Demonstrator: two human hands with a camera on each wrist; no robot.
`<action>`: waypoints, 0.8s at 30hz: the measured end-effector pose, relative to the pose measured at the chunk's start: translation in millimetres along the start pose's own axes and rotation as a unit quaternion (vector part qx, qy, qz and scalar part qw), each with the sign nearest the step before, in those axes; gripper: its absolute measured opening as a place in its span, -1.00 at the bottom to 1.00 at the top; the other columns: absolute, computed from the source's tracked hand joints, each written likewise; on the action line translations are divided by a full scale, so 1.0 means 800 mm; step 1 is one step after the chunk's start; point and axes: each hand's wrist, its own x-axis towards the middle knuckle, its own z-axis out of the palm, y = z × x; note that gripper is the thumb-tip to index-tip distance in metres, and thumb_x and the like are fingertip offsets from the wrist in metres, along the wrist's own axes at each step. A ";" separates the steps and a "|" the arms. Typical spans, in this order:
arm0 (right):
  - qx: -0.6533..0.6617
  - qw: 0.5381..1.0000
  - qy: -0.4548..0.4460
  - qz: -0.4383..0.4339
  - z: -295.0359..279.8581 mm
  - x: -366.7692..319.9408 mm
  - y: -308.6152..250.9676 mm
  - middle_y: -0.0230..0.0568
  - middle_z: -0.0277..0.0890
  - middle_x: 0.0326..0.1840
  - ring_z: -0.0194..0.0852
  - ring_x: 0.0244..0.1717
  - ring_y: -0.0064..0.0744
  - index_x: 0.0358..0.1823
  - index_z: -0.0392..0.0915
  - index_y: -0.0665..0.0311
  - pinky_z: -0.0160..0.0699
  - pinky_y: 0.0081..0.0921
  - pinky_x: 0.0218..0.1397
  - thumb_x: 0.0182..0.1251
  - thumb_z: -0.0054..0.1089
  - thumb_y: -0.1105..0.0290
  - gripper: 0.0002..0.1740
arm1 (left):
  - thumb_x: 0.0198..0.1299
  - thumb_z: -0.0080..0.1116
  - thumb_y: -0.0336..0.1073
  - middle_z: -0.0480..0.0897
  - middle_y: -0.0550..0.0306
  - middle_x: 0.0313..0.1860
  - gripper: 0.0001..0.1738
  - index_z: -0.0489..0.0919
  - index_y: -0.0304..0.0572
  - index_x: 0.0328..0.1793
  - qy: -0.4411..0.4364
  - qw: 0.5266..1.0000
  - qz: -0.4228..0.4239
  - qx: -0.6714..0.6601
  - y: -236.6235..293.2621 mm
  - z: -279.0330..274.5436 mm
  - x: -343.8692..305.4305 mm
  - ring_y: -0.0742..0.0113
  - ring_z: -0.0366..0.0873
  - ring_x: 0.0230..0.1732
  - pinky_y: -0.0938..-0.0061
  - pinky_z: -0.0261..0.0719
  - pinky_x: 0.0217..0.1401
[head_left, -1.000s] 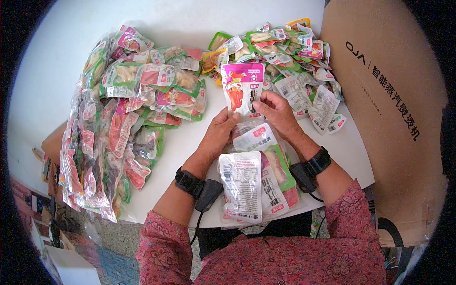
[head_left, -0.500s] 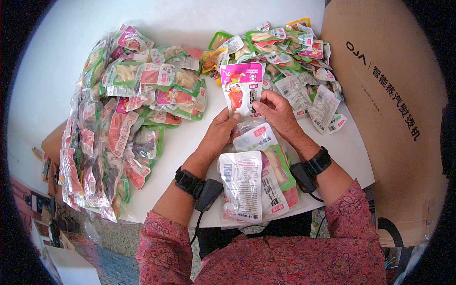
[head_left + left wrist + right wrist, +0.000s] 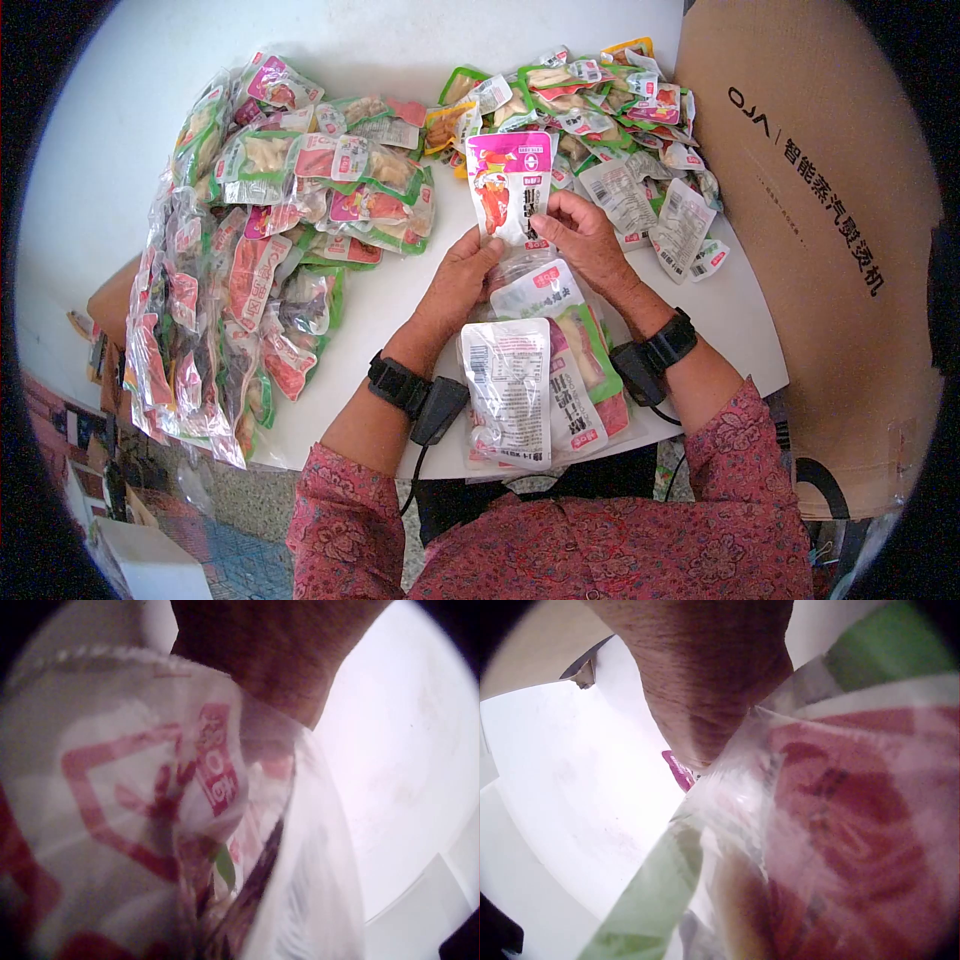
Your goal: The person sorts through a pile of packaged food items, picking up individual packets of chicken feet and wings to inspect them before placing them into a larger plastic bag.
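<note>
Both hands hold one white and magenta food packet [image 3: 508, 180] up in front of me, its printed side showing upside down. My left hand [image 3: 464, 272] pinches the lower left corner, thumb on the front. On the lower right, my right hand [image 3: 592, 246] grips the same packet with its thumb across the printing. Below the hands, near the table edge, lies a clear plastic bag [image 3: 622, 432] with several packets in it. A white packet with its barcode side up [image 3: 508, 395] is at its left. In the wrist views, plastic and packets cover most of the hands.
A big heap of filled clear bags [image 3: 255, 270] lies on the left of the white table [image 3: 400, 300]. Loose packets [image 3: 610, 120] are piled at the back right. A tall cardboard box [image 3: 830, 250] stands along the right side.
The held packet has tipped very slightly between the fingers. Both hands, the bag and the piles have stayed where they were.
</note>
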 end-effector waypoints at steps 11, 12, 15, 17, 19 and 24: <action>-0.054 0.998 0.005 -0.032 -0.004 0.006 0.023 -0.37 0.34 -0.55 0.24 -0.48 -0.63 -0.39 0.39 0.36 0.29 -0.61 -0.40 0.17 0.05 0.37 -0.82 | 0.24 -0.10 -0.28 0.55 0.19 -0.18 -0.63 0.30 -0.17 0.17 -0.003 1.000 -0.007 -0.009 0.004 0.001 -0.003 0.50 0.52 -0.34 0.62 0.53 -0.34; -0.049 0.998 0.006 -0.042 -0.002 0.006 0.021 -0.39 0.35 -0.55 0.25 -0.48 -0.65 -0.39 0.39 0.36 0.29 -0.62 -0.40 0.17 0.05 0.37 -0.83 | 0.24 -0.10 -0.27 0.54 0.20 -0.18 -0.63 0.30 -0.17 0.16 -0.005 1.000 -0.005 0.010 0.006 0.001 -0.004 0.51 0.52 -0.35 0.63 0.52 -0.34; -0.019 1.000 -0.001 -0.012 -0.002 0.003 0.012 -0.41 0.36 -0.53 0.25 -0.48 -0.68 -0.39 0.41 0.35 0.29 -0.66 -0.40 0.17 0.05 0.39 -0.85 | 0.24 -0.09 -0.26 0.54 0.23 -0.18 -0.63 0.31 -0.16 0.16 -0.005 1.000 0.001 0.016 0.005 0.002 -0.003 0.54 0.51 -0.36 0.66 0.52 -0.34; -0.001 1.000 0.004 -0.007 0.001 0.002 0.008 -0.43 0.36 -0.53 0.24 -0.50 -0.69 -0.39 0.41 0.34 0.28 -0.67 -0.42 0.17 0.07 0.39 -0.85 | 0.24 -0.08 -0.25 0.54 0.24 -0.19 -0.63 0.32 -0.16 0.15 -0.005 1.000 0.005 0.004 0.005 0.001 -0.004 0.56 0.50 -0.36 0.67 0.51 -0.34; 0.017 1.000 0.010 -0.001 0.002 0.001 0.006 -0.44 0.36 -0.53 0.23 -0.51 -0.70 -0.40 0.41 0.33 0.28 -0.69 -0.43 0.17 0.08 0.38 -0.85 | 0.24 -0.07 -0.22 0.54 0.26 -0.18 -0.63 0.33 -0.14 0.15 -0.012 1.000 -0.002 0.020 0.010 0.001 -0.007 0.58 0.50 -0.34 0.69 0.51 -0.33; -0.009 1.000 0.012 0.011 -0.003 0.001 0.002 -0.47 0.34 -0.57 0.23 -0.54 -0.71 -0.43 0.41 0.32 0.27 -0.69 -0.46 0.17 0.11 0.34 -0.82 | 0.23 -0.04 -0.18 0.50 0.37 -0.41 -0.69 0.43 -0.12 0.04 0.022 0.999 0.031 -0.005 0.003 0.005 -0.002 0.70 0.28 -0.63 0.77 0.23 -0.65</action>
